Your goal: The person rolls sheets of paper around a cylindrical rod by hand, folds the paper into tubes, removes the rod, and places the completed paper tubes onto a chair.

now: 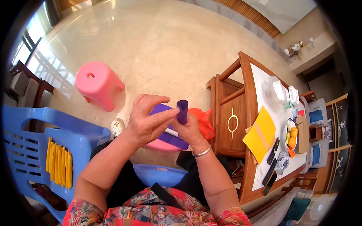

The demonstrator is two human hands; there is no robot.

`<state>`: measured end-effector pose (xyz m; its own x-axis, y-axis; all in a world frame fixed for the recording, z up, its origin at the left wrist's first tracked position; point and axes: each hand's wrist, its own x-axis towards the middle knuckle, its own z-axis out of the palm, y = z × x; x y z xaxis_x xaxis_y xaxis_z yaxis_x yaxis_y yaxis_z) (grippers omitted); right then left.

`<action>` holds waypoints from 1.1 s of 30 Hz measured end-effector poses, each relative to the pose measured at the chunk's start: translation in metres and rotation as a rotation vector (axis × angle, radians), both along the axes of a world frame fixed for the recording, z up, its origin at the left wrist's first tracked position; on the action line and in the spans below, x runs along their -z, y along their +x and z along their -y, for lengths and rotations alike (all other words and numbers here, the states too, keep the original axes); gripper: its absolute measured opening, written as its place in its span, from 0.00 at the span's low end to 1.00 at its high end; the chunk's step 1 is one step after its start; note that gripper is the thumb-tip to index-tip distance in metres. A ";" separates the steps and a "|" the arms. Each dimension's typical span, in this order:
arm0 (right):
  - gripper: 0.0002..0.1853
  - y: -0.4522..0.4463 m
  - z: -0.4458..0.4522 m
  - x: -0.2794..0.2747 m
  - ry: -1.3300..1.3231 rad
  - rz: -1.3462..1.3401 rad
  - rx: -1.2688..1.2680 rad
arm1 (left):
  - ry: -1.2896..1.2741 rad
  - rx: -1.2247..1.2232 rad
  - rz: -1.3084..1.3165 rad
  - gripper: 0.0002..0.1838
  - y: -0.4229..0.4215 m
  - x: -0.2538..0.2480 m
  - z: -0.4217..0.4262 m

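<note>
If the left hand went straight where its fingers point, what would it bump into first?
Probably the rolled purple sheet in the right hand. Fingers of the left hand look close to it or touching; depth is unclear.

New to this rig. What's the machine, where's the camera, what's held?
No machine here: the left hand and right hand are a person's own, bare. The single picture comes from a camera worn on the head, looking forward and down; the curved dark edges frame its wide view. The right hand holds a purple roll; the left hand's fingers reach to it. On the table at the right lie a yellow sheet, oranges and remotes. Yellow strips lie on the blue chair at the left.
</note>
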<state>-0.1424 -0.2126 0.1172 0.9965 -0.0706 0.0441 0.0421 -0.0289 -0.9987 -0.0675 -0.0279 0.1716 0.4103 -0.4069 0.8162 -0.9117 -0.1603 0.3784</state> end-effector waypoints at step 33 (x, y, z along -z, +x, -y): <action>0.12 0.014 0.035 0.024 -0.704 -0.032 -0.067 | 0.054 -0.209 -0.288 0.04 0.043 0.010 -0.031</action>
<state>-0.1283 -0.2479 0.0932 0.9993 0.0256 0.0270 0.0372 -0.6669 -0.7442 -0.0241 0.0035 0.1613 0.6993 -0.3291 0.6346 -0.7142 -0.3585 0.6012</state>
